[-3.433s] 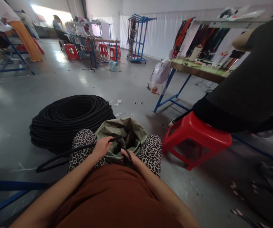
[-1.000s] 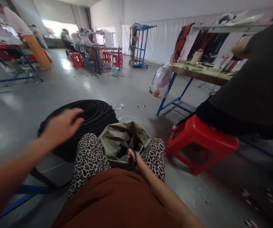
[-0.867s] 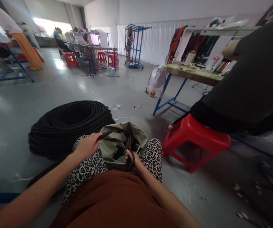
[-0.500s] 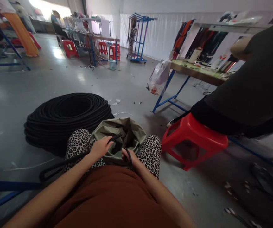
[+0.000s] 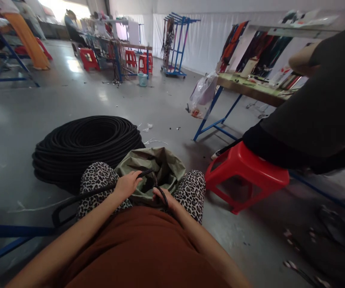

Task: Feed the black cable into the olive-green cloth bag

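My left hand is closed around a thick black cord, whose short end sticks out past the fingers over an open olive-green sack. The cord trails back to the left under my forearm and bends in a loop. In my right hand is a pair of scissors with dark handles. Their blades point up towards the cord's end; whether they touch it I cannot tell. The sack stands between my knees with its mouth up, its inside dark.
A big coil of black cord lies on the floor to the left. At right a person sits on a red stool by a workbench with a plastic bag hanging from it. A blue metal bar is at lower left.
The view has shifted slightly. My hands keep nearly the same place over the sack, with the cord and scissors still held.
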A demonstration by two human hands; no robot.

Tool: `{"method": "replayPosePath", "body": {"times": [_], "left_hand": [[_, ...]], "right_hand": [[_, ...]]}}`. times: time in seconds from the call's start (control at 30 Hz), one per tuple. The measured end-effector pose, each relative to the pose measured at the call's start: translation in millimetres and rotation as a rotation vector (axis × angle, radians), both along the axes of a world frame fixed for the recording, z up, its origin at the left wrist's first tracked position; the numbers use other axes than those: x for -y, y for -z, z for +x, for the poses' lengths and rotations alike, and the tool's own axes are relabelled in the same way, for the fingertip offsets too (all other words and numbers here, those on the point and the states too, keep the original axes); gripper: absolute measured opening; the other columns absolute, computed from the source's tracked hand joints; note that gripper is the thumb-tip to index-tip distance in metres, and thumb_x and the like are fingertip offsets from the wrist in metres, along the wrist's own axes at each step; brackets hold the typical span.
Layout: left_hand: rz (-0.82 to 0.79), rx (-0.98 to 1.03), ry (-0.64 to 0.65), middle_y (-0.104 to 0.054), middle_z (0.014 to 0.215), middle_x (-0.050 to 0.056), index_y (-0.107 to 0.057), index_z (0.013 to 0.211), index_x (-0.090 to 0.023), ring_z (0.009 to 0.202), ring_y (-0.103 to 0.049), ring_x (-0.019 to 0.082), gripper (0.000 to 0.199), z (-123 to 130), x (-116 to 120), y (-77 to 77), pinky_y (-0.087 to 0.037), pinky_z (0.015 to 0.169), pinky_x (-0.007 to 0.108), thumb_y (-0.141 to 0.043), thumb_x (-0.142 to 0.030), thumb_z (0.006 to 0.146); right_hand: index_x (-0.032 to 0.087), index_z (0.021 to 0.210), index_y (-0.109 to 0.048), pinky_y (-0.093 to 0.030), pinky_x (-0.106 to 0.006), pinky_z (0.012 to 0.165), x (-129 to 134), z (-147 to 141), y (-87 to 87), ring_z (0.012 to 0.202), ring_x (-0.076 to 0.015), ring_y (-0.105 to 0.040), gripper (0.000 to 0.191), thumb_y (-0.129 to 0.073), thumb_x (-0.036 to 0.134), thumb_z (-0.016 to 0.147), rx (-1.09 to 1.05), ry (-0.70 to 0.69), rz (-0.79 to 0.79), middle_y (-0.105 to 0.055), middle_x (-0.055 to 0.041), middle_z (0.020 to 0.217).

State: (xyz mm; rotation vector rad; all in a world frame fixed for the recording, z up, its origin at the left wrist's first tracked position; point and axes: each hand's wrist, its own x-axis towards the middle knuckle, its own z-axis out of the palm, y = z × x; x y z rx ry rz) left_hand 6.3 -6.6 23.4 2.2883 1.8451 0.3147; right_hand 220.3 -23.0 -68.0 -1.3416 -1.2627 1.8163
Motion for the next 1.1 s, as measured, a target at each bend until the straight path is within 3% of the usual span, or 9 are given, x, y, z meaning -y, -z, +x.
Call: {"method": "replayPosePath", "body": {"times": [0.17,0.47,0.73,1.1], "left_hand": [[0.003,0.071,0.057,-0.069,0.118,0.007,-0.057,0.131,-0.025,0.105,-0.066,0.02,0.041,-2,2,11.8,-0.051,0.088,0.031,-0.041,-0.037,0.095],[-0.009,0.072,0.096,-0.069,0.113,0.007,-0.059,0.13,-0.025,0.106,-0.065,0.019,0.04,1,6,11.4,-0.051,0.092,0.031,-0.04,-0.033,0.096],[-0.023,0.058,0.119,-0.069,0.108,0.008,-0.061,0.128,-0.025,0.101,-0.065,0.02,0.039,1,8,10.6,-0.051,0.088,0.032,-0.042,-0.029,0.095],[-0.03,-0.041,0.163,-0.068,0.102,0.008,-0.061,0.128,-0.021,0.094,-0.064,0.019,0.038,3,8,6.5,-0.048,0.085,0.031,-0.048,-0.021,0.092]], "right_hand": [[0.016,0.072,-0.058,-0.041,-0.023,0.055,2,-1,-1.8,0.057,-0.0134,-0.057,0.049,-0.065,0.065,0.076,-0.035,0.016,-0.077,-0.061,-0.0007,0.06],[0.016,0.067,-0.06,-0.039,-0.022,0.053,4,0,-16.2,0.055,-0.0129,-0.055,0.045,-0.065,0.058,0.08,0.021,0.013,-0.046,-0.061,-0.0013,0.059],[0.014,0.067,-0.062,-0.041,-0.022,0.055,2,0,-13.2,0.056,-0.0125,-0.056,0.05,-0.061,0.062,0.082,0.055,-0.012,-0.001,-0.063,-0.0025,0.059],[0.014,0.071,-0.059,-0.042,-0.021,0.054,0,-2,-0.4,0.053,-0.0111,-0.054,0.047,-0.061,0.058,0.085,0.0,-0.041,-0.091,-0.061,-0.0017,0.06]]}}
